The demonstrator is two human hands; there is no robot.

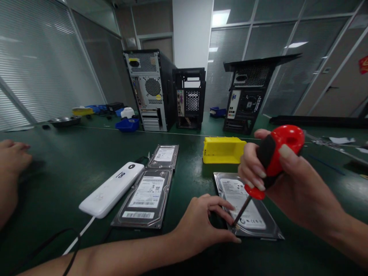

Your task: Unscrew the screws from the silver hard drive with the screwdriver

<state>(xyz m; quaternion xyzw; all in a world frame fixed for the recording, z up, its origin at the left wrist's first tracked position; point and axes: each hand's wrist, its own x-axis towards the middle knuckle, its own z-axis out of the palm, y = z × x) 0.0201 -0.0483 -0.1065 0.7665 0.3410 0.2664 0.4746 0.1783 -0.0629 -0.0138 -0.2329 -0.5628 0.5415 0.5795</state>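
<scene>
In my right hand (276, 172) is a screwdriver (287, 143) with a fat red and black handle, gripped firmly with the thumb along its side. Its shaft slants down to the near left corner of a hard drive (253, 207), which lies label up on the green table. Around that same corner curve the fingers and thumb of my left hand (204, 220), close to the screwdriver tip. Whether a screw sits under the tip is too small to tell. Two more hard drives, one nearer (148, 195) and one farther (163, 155), lie left of my left hand.
A white power bank (112, 191) marked 18, with a cable, lies beside the drives. Beyond stand a yellow bin (224, 150), a blue bin (127, 125) and computer cases (166, 88). Another person's hand (13, 157) is at far left. Loose metal parts (324, 142) lie right.
</scene>
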